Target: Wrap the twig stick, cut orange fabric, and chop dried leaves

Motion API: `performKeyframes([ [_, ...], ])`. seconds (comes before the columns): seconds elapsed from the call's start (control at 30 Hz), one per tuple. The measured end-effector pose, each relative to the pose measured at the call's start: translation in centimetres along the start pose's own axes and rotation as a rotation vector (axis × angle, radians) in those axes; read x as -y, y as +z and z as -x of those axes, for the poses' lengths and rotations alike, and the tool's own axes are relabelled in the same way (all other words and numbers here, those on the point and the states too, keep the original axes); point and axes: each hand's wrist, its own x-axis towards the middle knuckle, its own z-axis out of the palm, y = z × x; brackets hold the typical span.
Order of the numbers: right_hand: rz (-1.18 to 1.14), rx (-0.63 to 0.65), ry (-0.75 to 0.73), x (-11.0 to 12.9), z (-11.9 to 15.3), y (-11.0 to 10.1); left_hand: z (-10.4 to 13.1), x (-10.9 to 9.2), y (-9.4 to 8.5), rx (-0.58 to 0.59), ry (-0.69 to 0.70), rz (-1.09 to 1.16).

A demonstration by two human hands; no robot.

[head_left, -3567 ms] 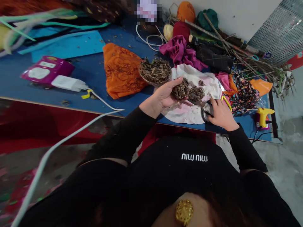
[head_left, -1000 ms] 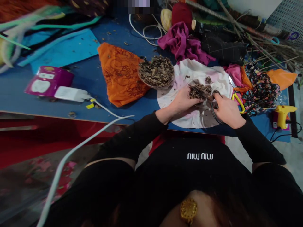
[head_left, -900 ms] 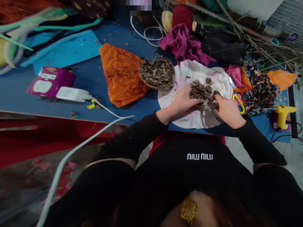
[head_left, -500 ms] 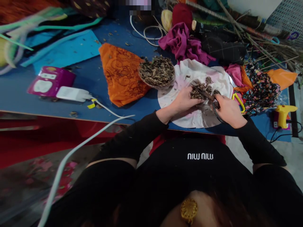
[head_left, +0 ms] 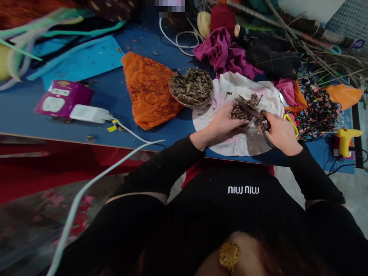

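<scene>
Dry brown leaf bits (head_left: pixel 239 111) lie on a round white cloth (head_left: pixel 230 143) with pinkish stains. My left hand (head_left: pixel 225 118) is closed round a clump of these bits at the cloth's middle. In my right hand (head_left: pixel 280 132) are dark scissors (head_left: pixel 250 109), their blades pointing up and left over the clump, the handle loops at my fingers. Left of the cloth stands a bowl (head_left: pixel 192 88) heaped with the same dry bits, beside an orange patterned cloth (head_left: pixel 151 90).
A purple box (head_left: pixel 64 97) with a white plug lies left, its white cable (head_left: pixel 94 178) crossing the table edge. Purple cloth (head_left: pixel 220 53) and dry sticks lie behind. At right are floral fabric (head_left: pixel 316 111), yellow-handled scissors (head_left: pixel 291 124) and a yellow glue gun (head_left: pixel 343 142).
My right hand has shifted slightly right with the scissors, whose blades now show more clearly and look parted above the clump. My left hand has hardly moved.
</scene>
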Motion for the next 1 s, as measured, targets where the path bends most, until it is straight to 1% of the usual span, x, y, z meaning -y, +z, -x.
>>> performKeyframes([
  [0.1, -0.033, -0.046, -0.029, -1.4, 0.7, -0.2, 0.5, -0.9, 0.6, -0.017, 0.019, 0.063],
  [0.2, -0.077, -0.041, -0.056, -2.5, 1.5, -0.1, 0.6, -1.3, 0.7, -0.030, 0.061, 0.035],
  [0.27, -0.103, -0.043, -0.072, -2.7, 1.8, 0.1, 0.4, -1.2, 0.6, -0.028, 0.069, 0.009],
  [0.37, -0.102, -0.035, -0.085, -2.2, 1.8, 0.5, 0.6, -0.9, 0.6, -0.015, 0.051, 0.012],
  [0.5, -0.053, -0.006, -0.068, -0.9, 1.3, 0.6, 1.1, -0.8, 0.8, 0.031, -0.058, 0.069],
  [0.57, -0.037, 0.012, -0.056, -0.2, 0.9, 0.6, 1.0, -0.7, 0.8, 0.026, -0.036, 0.047],
  [0.63, -0.023, 0.030, -0.045, 0.4, 0.6, 0.7, 0.6, -0.3, 0.5, 0.001, 0.019, 0.001],
  [0.77, 0.022, 0.067, -0.024, 1.0, 0.3, 0.8, -0.3, 0.2, -0.2, -0.018, 0.088, -0.106],
  [0.9, 0.033, 0.074, -0.010, 0.8, 0.5, 1.1, -0.3, -0.1, -0.4, -0.023, 0.090, -0.132],
  [1.0, 0.011, 0.003, -0.019, 0.7, 0.7, 1.4, 0.2, -0.6, 0.1, 0.015, 0.051, -0.067],
])
